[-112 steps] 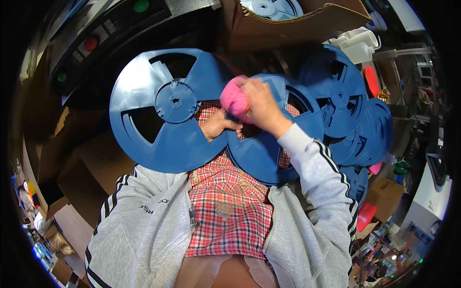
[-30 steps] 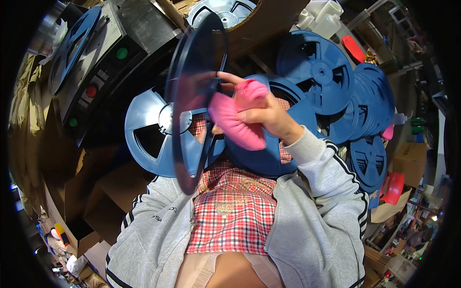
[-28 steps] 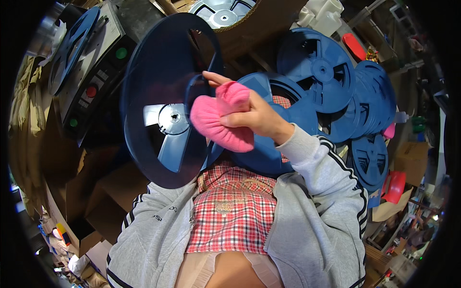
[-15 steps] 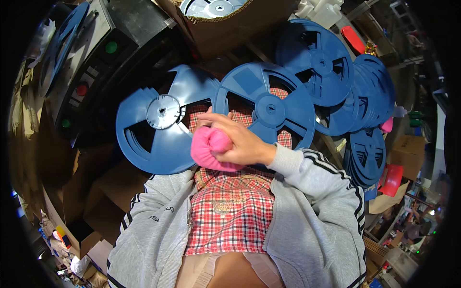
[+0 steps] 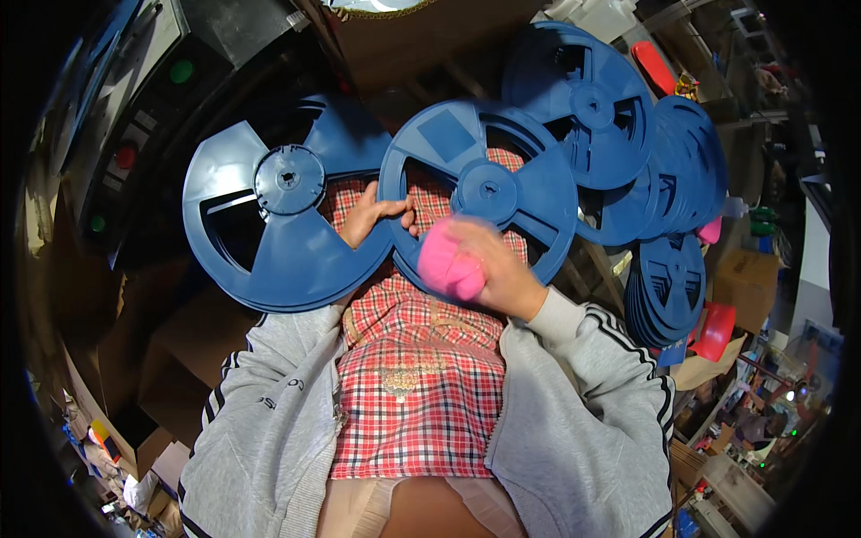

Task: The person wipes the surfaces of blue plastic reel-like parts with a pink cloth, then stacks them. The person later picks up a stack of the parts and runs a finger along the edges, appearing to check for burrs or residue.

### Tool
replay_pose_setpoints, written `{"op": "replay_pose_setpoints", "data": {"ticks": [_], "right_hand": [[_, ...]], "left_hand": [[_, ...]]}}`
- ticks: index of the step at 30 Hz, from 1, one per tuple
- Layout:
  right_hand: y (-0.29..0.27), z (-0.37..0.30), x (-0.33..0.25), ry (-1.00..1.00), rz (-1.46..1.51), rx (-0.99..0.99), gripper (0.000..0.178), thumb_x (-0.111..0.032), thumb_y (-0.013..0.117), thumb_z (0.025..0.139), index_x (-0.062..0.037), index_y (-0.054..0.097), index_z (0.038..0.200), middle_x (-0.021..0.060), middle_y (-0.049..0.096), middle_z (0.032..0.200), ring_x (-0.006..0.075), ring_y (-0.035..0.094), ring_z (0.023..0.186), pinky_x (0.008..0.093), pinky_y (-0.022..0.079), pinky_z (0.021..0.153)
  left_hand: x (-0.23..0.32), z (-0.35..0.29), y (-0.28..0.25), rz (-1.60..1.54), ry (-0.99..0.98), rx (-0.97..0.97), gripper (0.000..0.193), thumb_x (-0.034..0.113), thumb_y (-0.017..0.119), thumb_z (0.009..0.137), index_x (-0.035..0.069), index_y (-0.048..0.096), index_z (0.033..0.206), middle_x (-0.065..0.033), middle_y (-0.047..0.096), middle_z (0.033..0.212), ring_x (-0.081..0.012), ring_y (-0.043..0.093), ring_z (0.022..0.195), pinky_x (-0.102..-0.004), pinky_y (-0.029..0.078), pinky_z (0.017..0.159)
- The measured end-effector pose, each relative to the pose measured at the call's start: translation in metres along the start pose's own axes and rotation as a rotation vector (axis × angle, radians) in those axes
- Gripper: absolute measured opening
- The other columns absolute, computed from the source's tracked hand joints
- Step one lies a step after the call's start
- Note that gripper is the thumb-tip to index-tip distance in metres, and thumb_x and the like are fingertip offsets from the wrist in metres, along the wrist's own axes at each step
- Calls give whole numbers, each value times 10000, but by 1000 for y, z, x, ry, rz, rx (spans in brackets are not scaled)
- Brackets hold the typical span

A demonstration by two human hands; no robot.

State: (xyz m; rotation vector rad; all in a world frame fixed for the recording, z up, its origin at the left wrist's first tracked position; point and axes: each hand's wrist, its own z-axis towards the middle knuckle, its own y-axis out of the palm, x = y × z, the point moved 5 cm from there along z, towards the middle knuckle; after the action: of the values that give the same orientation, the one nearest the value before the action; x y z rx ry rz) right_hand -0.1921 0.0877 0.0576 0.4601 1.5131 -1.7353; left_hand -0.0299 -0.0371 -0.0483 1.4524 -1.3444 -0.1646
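Observation:
Two blue plastic reels lie side by side over my lap: a left reel (image 5: pixel 305 260), part of a stack, and a middle reel (image 5: pixel 538 170). My left hand (image 5: pixel 366 217) shows through an opening of the left reel. Its fingers curl round the left rim of the middle reel, and its forearm is hidden under the left stack. In my right hand (image 5: pixel 502 269) is a bunched pink cloth (image 5: pixel 448 260), against the lower part of the middle reel. That hand is slightly blurred, its fingers closed round the cloth.
More blue reels (image 5: pixel 610 161) are piled at the right, with a smaller stack (image 5: pixel 664 287) below them. A dark machine (image 5: pixel 161 108) with green and red buttons stands at the left. A cardboard box (image 5: pixel 466 36) is at the far side, and a red piece (image 5: pixel 715 332) sits at the right.
My right hand has moved right with the pink cloth, from between the reels onto the middle reel. More of my left hand now shows. The view has shifted slightly.

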Motion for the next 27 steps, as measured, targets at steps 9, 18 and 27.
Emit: {"op": "replay_pose_setpoints", "data": {"ticks": [9,18,27], "right_hand": [[-40,-73,25,110,-22,-15,366,-70,717,804,11,592,1138,251,565,1346,396,519,1302,470,401,1118],[-47,3,90,399,-188,457,427,-18,706,784,-17,562,1186,202,594,1299,379,558,1226,406,437,1054],[-89,-11,154,767,-284,555,428,11,695,742,11,560,1148,228,618,1097,436,534,1118,478,460,974]], "left_hand": [[4,-7,7,66,-57,-1,503,-23,578,906,60,288,1309,-150,531,1006,-221,623,776,-435,607,708],[4,-8,12,68,-68,-62,494,-15,593,896,80,310,1290,-113,533,956,-207,596,748,-430,589,708],[6,-10,15,89,-88,-86,611,-18,580,897,119,261,1400,-123,519,965,-213,585,774,-440,565,729]]}}
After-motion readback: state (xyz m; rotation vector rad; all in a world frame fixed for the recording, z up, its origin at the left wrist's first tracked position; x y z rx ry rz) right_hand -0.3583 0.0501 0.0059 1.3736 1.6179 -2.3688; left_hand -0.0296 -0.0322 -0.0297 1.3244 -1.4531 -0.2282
